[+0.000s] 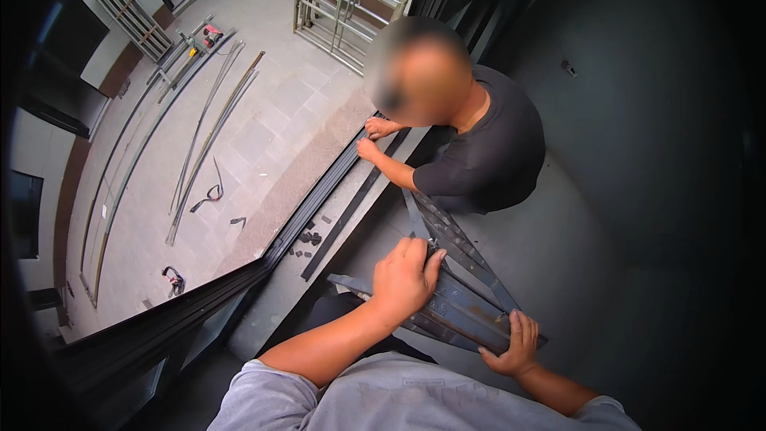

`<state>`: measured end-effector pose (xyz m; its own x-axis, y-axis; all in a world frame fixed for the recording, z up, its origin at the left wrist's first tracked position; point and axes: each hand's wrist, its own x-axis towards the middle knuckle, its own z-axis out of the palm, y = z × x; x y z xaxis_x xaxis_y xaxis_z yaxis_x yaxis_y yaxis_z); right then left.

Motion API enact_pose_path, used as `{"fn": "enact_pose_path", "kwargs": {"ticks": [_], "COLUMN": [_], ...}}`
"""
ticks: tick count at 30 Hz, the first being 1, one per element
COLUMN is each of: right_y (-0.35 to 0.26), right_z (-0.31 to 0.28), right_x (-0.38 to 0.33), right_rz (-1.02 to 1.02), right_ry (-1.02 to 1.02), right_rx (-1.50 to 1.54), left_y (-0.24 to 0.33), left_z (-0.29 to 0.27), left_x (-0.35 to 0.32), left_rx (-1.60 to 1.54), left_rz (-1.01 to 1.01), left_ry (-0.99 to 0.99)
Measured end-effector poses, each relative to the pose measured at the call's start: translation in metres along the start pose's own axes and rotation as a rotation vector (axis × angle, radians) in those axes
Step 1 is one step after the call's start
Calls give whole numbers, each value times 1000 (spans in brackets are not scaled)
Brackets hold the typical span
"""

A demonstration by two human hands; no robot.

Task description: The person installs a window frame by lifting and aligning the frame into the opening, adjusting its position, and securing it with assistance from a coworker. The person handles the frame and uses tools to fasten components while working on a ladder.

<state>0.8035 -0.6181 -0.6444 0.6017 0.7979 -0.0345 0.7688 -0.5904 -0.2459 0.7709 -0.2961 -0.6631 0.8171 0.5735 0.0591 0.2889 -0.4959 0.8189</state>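
Just in front of me is a dark metal folding frame, like a step stool or trestle, with a worn plate and slanting legs. My left hand is closed in a fist over its far left corner. Between thumb and fingers there, a small dark piece with a shiny metal tip shows; its kind is hidden. My right hand grips the near right edge of the frame, thumb apart from the curled fingers. A co-worker in a dark shirt crouches beyond, both hands on the black window track.
Small black blocks and a long dark strip lie on the sill. Outside the opening, long metal bars, a strap and power tools lie on the paving. Scaffold frames lean at the back.
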Motion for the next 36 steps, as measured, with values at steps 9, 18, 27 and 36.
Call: {"fn": "enact_pose_path", "kwargs": {"ticks": [9,18,27,36], "right_y": [1,-19,-40,-161], "right_z": [5,-15,-68,-133], "right_x": [0,15,91,191], "right_rz": [75,211,375,94], "right_ry": [-89,-310,-584,-525], "right_rx": [-77,-137,44,1200], "left_y": [0,-4,11,73], "left_z": [12,16,-12,-157], "left_x": [-2,3,3,-59], "left_rx": [-35,-29,-55,-449], "left_rz": [-65,-57,-116,-89], "left_ry": [-1,52,65,-238]}}
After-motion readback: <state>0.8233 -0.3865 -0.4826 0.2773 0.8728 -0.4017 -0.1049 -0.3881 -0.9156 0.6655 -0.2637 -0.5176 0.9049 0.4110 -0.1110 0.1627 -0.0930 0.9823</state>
